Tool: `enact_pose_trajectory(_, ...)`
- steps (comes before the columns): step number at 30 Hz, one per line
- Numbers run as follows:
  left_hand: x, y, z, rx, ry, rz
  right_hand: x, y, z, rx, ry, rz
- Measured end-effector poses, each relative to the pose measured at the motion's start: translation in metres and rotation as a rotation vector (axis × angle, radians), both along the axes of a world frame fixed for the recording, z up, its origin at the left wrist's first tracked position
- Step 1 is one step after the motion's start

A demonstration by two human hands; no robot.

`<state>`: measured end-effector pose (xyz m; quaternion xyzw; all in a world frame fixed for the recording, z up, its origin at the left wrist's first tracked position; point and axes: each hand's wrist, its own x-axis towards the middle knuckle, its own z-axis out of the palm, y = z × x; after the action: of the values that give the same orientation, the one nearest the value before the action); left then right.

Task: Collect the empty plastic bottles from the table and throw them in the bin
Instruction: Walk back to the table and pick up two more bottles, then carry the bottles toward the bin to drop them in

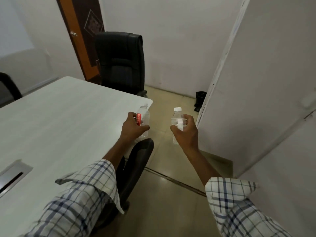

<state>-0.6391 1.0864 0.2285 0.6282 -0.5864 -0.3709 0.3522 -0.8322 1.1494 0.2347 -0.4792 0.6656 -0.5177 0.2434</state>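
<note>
Checked blue-and-white sleeves (82, 194) frame the view. Both grips are full, so the step in hand looks like the carry to the bin. A clear plastic bottle with a red label (143, 118) stands upright in the left grip (133, 127), fingers curled round its middle, at the right corner of the white wood-grain surface (59, 125). A clear plastic bottle with a white cap (177, 115) is clasped likewise in the right grip (188, 132), off that surface's right edge, over the beige tiled floor (171, 194). The next move calls for walking both to a bin. A dark object (200, 100) on the floor beyond the surface's far corner, against the white partition (256, 82), may be it, though I cannot tell.
</note>
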Motion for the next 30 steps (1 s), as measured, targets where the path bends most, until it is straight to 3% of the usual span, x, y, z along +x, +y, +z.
enact_pose_trajectory(9, -0.118, -0.217, -0.027, -0.003, -0.030, -0.057, -0.112, -0.195, -0.034, 0.035, 0.003, -0.030)
enact_pose_trajectory(15, -0.189, -0.419, -0.019, -0.021, -0.042, -0.101, -0.182, -0.384, -0.033, 0.043, -0.026, -0.071)
enact_pose_trajectory(30, -0.348, -0.821, -0.007, -0.041, -0.022, -0.092, -0.331, -0.789, -0.036, 0.024, -0.062, -0.161)
